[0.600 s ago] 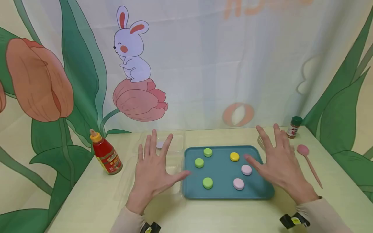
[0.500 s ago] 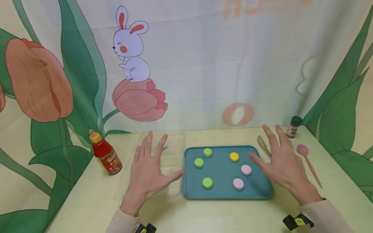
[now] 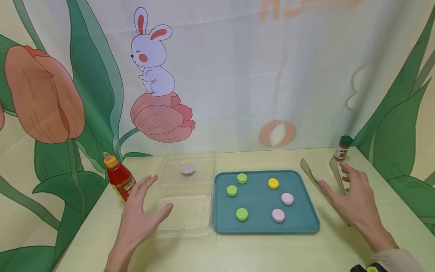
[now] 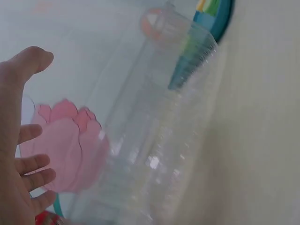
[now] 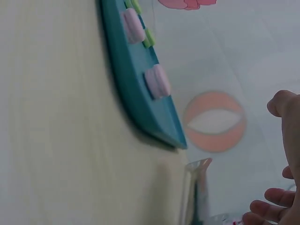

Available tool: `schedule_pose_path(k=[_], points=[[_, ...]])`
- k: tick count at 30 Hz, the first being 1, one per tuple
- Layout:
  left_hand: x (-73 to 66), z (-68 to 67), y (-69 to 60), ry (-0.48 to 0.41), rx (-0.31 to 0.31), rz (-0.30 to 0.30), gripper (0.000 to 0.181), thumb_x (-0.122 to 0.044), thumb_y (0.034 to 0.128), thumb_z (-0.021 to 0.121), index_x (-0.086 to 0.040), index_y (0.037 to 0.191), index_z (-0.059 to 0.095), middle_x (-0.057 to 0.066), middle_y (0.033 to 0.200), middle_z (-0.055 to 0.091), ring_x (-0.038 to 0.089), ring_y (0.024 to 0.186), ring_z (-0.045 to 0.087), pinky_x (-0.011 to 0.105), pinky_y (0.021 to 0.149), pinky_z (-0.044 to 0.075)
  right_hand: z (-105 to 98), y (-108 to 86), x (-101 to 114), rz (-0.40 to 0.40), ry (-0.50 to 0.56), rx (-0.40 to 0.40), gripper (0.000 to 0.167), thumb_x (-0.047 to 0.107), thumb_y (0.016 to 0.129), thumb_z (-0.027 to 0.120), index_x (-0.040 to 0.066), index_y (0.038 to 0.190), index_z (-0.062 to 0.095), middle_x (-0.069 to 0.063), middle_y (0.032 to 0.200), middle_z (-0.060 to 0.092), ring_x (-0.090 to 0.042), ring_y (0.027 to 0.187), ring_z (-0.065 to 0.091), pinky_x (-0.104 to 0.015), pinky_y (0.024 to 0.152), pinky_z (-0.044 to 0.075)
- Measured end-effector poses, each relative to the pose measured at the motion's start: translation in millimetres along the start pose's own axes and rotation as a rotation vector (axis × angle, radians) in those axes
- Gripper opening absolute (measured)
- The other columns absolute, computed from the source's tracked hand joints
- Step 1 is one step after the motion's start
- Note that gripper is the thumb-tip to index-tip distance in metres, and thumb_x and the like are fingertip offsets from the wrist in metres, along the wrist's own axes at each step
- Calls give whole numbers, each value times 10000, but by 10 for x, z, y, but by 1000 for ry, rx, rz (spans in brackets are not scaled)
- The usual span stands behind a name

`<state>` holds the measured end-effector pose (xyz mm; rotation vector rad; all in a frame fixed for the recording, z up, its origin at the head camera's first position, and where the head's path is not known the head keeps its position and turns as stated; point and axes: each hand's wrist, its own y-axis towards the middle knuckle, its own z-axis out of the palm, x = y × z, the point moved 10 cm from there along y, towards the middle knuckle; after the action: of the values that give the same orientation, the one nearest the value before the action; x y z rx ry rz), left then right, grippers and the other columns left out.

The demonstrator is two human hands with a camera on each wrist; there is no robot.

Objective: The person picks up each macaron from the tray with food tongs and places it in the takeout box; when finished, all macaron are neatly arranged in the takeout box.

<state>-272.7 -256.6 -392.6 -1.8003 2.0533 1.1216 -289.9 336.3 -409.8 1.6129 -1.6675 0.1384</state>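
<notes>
In the head view my left hand (image 3: 137, 215) hovers with spread fingers between a red sauce bottle (image 3: 119, 177) and an open clear plastic box (image 3: 185, 230). The left wrist view shows nothing in that hand. My right hand (image 3: 357, 200) is over a pair of tongs (image 3: 307, 170), hiding part of them; its fingers are loosely bent and grip nothing. In the right wrist view, the tongs (image 5: 199, 187) appear apart from the fingers. Between the hands lies a blue tray (image 3: 259, 226) bearing three green macarons (image 3: 242, 214), a yellow macaron (image 3: 273, 183) and two pink macarons (image 3: 278, 215).
A pale lavender disc (image 3: 188, 170) rests in the box's rear half. A small green-capped jar (image 3: 341, 148) stands at the back right, close to the tongs. Behind the table hangs a curtain (image 3: 231, 83) printed with a rabbit and tulips.
Both hands have moved apart and closer to me, the left toward the bottle, the right over the tongs. The disc and tongs show more now; the pink spoon is hidden behind the right hand.
</notes>
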Motion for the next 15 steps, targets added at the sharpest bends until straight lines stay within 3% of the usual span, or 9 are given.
schedule_pose_path(k=[5,8,15], points=[[313,-9,-161,-71,-43,-65,810,-398,919,909,-232,1629,557,106,1712,458,394,1554,441,837,1175,360,75,-92,-237,38,14,21,887,420,1013,816,-63,1629,401,-382,1474,487,-546,1318,510,-707,969,474],[451,17,-228,-90,-37,-95,833,-374,919,915,-212,1643,536,113,1714,458,393,1570,426,832,1190,358,127,-148,-356,62,13,34,910,444,1000,829,-95,1603,411,-395,1440,485,-550,1312,491,-711,962,461],[664,162,-293,-121,57,-155,953,-414,930,916,-200,1714,418,140,1709,449,421,1545,444,765,1199,417,257,-235,-543,116,-19,95,1014,497,999,822,-135,1629,342,-425,1465,459,-571,1352,427,-736,978,445]])
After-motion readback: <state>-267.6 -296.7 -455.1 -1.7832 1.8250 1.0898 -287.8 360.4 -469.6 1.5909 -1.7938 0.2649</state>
